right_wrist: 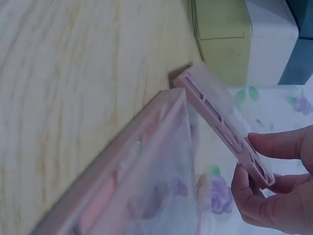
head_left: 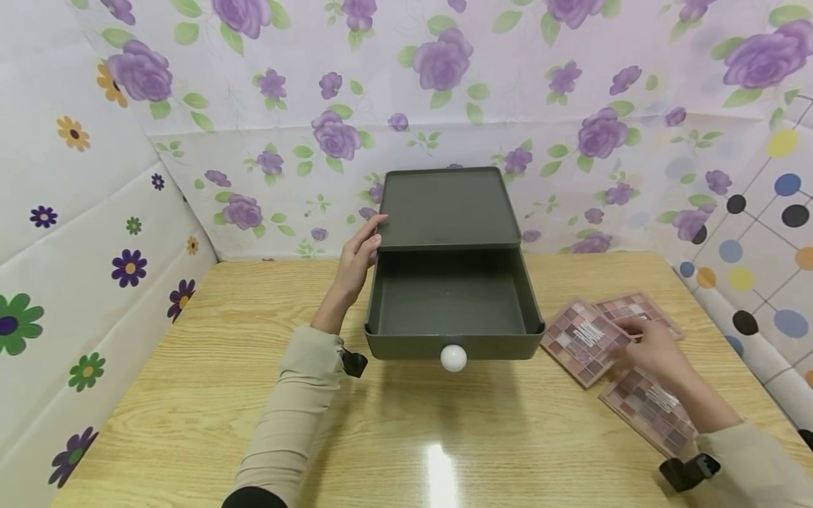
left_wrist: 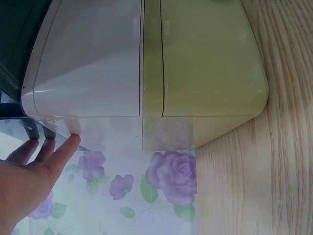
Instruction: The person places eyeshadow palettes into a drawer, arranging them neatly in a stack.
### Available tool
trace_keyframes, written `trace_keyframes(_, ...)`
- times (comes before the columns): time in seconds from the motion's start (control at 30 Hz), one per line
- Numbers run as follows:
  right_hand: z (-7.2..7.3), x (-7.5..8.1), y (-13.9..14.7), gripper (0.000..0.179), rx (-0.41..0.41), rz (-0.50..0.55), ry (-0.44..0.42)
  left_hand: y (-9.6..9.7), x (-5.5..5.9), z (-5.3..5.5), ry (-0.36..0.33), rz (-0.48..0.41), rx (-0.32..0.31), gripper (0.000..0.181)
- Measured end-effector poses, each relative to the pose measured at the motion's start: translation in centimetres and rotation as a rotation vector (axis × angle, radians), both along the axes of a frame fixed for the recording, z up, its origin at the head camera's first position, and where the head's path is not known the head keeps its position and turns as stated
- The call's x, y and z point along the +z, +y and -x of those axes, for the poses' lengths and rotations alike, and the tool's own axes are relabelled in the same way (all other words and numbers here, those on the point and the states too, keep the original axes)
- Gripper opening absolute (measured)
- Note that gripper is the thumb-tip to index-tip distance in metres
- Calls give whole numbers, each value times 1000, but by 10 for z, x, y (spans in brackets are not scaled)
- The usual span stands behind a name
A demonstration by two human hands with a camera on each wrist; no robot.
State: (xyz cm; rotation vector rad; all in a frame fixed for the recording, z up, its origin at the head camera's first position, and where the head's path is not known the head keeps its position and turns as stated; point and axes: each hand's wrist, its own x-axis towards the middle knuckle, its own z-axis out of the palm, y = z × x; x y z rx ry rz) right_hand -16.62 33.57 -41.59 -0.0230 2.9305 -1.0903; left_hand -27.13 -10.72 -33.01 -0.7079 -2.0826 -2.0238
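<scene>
A small drawer unit stands mid-table, its dark grey top drawer pulled out and bare inside, with a round white knob on the front. The left wrist view shows a white tier and a yellow-green tier below the dark one. My left hand rests its extended fingertips against the unit's left side. At the right, my right hand pinches an eyeshadow palette by one edge between thumb and fingers. In the right wrist view that held palette is tilted, edge-on.
Two more eyeshadow palettes lie on the wooden table: one behind the right hand and another in front of it. A flowered sheet backs the table, and patterned sheets hang at both sides.
</scene>
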Motion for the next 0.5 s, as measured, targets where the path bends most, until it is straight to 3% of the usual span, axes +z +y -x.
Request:
trace_keyframes(0.1, -1, 2, 3, 55, 14, 14, 27, 1, 3, -4, -2, 4, 7, 45)
trace_keyframes(0.3, -4, 7, 3, 49, 29, -13, 95, -3, -12, 12, 2, -28, -3, 44)
trace_keyframes(0.5, -6, 15, 0, 47, 82, -50, 169, -3, -16, 14, 42, -23, 10, 45)
